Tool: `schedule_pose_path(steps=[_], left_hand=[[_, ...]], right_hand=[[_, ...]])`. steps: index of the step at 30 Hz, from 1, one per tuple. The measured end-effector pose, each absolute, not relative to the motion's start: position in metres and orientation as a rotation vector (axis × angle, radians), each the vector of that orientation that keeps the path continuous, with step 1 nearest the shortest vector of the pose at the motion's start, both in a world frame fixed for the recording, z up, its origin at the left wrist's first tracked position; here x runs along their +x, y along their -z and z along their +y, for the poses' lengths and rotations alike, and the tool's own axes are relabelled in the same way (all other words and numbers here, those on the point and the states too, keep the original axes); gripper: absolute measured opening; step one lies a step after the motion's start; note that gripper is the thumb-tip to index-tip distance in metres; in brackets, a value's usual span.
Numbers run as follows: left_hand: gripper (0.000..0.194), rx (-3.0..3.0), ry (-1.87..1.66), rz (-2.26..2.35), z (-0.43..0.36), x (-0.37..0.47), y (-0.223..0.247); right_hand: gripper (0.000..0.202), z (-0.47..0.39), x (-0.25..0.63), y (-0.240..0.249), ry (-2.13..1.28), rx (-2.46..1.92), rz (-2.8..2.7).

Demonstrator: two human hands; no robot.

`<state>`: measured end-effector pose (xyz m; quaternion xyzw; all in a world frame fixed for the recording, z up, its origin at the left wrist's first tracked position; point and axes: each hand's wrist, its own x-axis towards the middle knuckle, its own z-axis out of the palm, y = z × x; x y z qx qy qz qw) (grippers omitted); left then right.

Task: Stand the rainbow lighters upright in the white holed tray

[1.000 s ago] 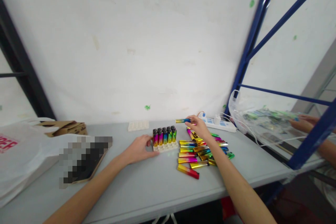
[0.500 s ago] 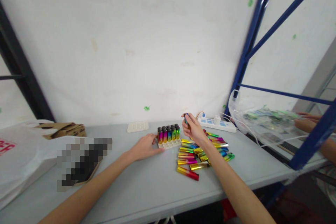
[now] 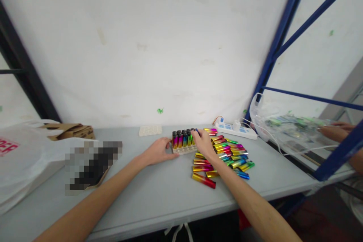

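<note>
Several shiny, multicoloured lighters (image 3: 181, 140) with black tops stand upright in rows in a white holder (image 3: 184, 151). My left hand (image 3: 159, 151) rests at the holder's left end, thumb and fingers apart around its corner. At the right end of the rows, my right hand (image 3: 202, 141) pinches a lighter, of which only a small dark blue part shows at the fingertips. A loose pile of metallic lighters (image 3: 224, 155) lies on the table to the right, partly under my right forearm.
Behind the holder lie a second white holder (image 3: 150, 130) and a white power strip (image 3: 238, 130) with cables. A white plastic bag (image 3: 34, 159) and cardboard (image 3: 70, 131) are at the left. Beyond the blue frame (image 3: 266, 68), a person's hands are near clear bags (image 3: 295, 124).
My right hand has moved down and left with its lighter, from above the pile to the holder's right end. My left hand stays at the holder. The view has shifted slightly.
</note>
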<state>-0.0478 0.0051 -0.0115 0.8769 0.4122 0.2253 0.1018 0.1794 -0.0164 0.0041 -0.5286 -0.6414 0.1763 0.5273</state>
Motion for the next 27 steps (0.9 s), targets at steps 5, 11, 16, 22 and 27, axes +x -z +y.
schedule_pose_path(steps=[5, 11, 16, 22, 27], left_hand=[[0.053, 2.564, -0.642, 1.231, 0.002, -0.05, 0.009], [0.055, 2.563, -0.618, 1.24, 0.0, -0.052, 0.009], [0.053, 2.585, -0.612, 1.23, -0.001, -0.052, 0.011], [0.053, 2.582, -0.625, 1.254, -0.003, -0.052, 0.011], [0.057, 2.581, -0.666, 1.245, -0.001, -0.053, 0.014]], right_hand=[[0.045, -0.019, 0.18, -0.005, -0.421, -1.262, -1.54], [0.05, -0.022, 0.178, -0.007, -0.452, -1.215, -1.554], [0.039, -0.02, 0.174, -0.002, -0.388, -1.273, -1.536], [0.043, -0.02, 0.175, -0.001, -0.358, -1.238, -1.629], [0.036, -0.027, 0.174, -0.003, -0.229, -1.229, -1.841]])
